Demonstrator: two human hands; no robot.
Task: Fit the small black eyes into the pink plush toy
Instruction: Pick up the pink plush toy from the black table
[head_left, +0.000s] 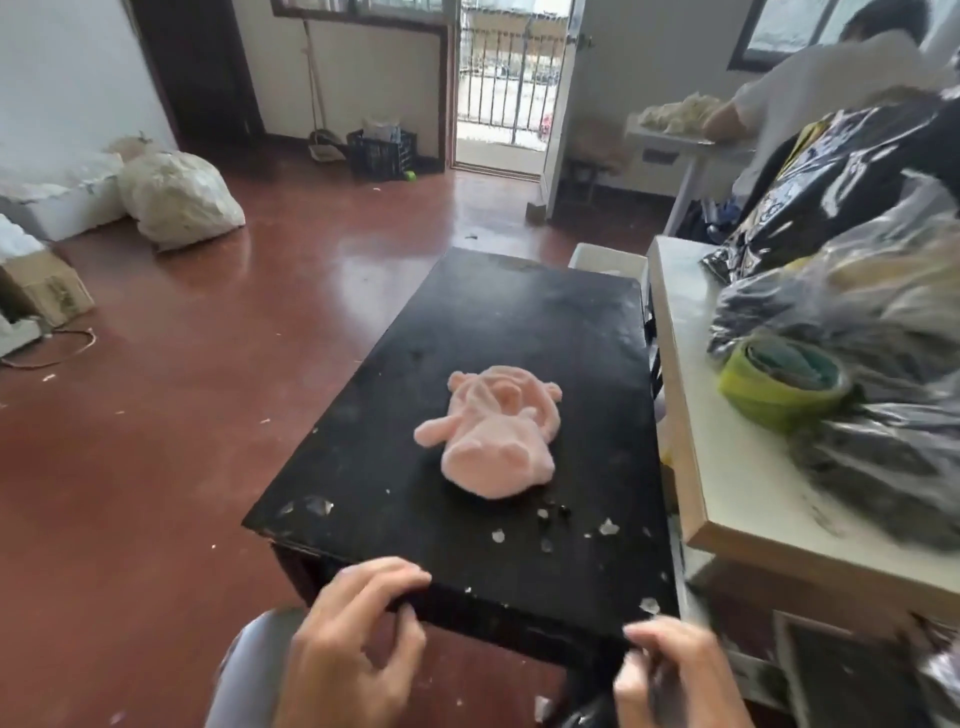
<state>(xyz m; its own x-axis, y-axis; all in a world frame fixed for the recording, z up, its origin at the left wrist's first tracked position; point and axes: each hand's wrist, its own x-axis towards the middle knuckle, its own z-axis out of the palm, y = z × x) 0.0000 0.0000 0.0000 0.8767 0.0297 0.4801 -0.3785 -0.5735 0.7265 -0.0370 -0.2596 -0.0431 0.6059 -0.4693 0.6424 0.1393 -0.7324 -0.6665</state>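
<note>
A limp pink plush toy (493, 431) lies in the middle of the black table (519, 322). A few small black eyes (553, 513) sit on the tabletop just in front of the toy, to its right. My left hand (353, 644) grips the table's near edge, fingers curled over the top. At the near right corner, my right hand (675, 675) holds the same edge with bent fingers; it is blurred. Both hands are well short of the toy and the eyes.
White scraps litter the table's near part. A white table (691, 415) to the right carries plastic bags (883, 415) and a green tape roll (779, 384). Another person works at the far right. Filled sacks (176, 197) and a cardboard box (41, 291) stand on the red floor.
</note>
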